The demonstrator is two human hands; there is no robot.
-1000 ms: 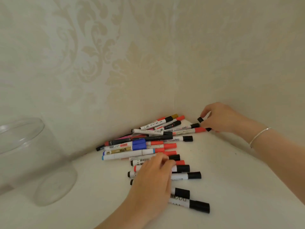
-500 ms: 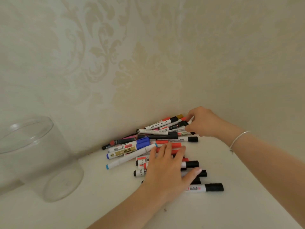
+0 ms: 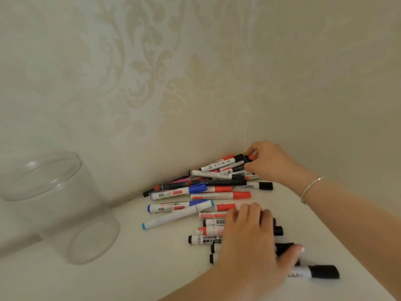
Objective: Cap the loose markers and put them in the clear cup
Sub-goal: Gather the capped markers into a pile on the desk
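My right hand (image 3: 268,162) pinches the far markers' (image 3: 219,168) capped ends; my left hand (image 3: 251,242) lies flat on near ones, the clear cup (image 3: 58,205) well left.

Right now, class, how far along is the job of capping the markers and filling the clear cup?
Done: nothing visible; the clear cup stands with no markers in it. In hand: the right hand pinches the end of a marker at the back of the pile of markers, and the left hand lies flat on the black-capped ones in front. Left: every marker, all lying on the white surface.
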